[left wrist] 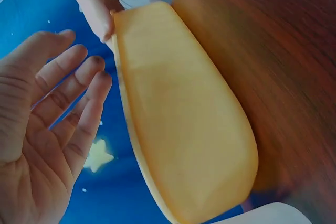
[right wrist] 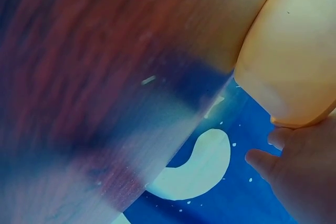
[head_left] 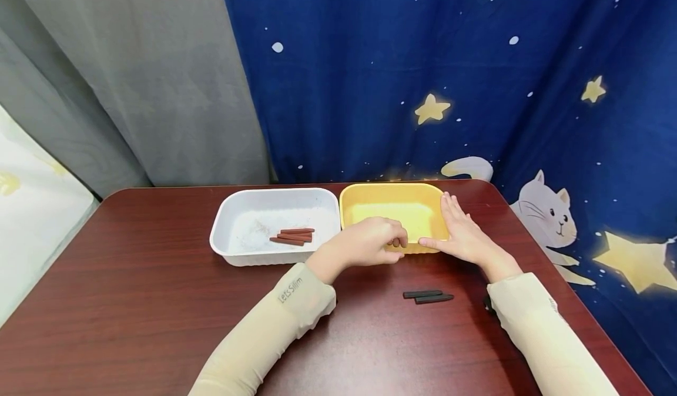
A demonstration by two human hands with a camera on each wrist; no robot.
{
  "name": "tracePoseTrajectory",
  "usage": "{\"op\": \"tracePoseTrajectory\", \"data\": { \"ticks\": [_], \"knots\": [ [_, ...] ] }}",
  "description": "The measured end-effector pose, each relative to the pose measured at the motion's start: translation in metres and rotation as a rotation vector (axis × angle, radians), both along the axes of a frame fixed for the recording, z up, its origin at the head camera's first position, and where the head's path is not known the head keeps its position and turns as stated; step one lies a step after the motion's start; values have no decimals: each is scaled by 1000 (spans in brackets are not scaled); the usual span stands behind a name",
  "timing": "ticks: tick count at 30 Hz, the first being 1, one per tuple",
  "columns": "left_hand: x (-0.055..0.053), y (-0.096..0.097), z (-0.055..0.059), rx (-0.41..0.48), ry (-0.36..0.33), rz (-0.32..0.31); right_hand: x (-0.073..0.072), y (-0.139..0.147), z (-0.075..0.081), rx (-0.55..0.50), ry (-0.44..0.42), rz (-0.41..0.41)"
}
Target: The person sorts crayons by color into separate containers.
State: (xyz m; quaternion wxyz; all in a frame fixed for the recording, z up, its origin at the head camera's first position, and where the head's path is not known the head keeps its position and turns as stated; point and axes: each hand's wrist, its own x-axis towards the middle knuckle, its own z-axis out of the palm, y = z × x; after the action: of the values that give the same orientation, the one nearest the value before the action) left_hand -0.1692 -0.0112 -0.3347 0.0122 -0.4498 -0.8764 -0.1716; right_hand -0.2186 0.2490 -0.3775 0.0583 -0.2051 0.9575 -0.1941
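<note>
A yellow plastic basin (head_left: 394, 193) stands at the back of the table, its inside bare in the head view. My left hand (head_left: 367, 240) hovers at its near rim, fingers loosely curled. Nothing is in that hand (left wrist: 58, 98) in the left wrist view, where a gap parts it from the basin (left wrist: 178, 103). On the basin's right end rests my right hand (head_left: 468, 237), fingers straight along the right rim and thumb along the near one. The right wrist view shows this hand (right wrist: 304, 166) touching the rim, partly cut off.
Left of the yellow basin, close against it, a white basin (head_left: 238, 231) holds several reddish-brown crayon-like sticks (head_left: 295, 237). Two black sticks (head_left: 433, 298) lie on the table (head_left: 132, 302) in front of the right hand. Curtains (head_left: 370, 90) hang behind the table's back edge.
</note>
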Motion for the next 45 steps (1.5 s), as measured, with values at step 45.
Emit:
{"op": "tracePoseTrajectory", "data": {
  "ticks": [45],
  "knots": [
    [18,56,-42,-393,-93,-27,-2,3,-4,1,16,9]
  ]
}}
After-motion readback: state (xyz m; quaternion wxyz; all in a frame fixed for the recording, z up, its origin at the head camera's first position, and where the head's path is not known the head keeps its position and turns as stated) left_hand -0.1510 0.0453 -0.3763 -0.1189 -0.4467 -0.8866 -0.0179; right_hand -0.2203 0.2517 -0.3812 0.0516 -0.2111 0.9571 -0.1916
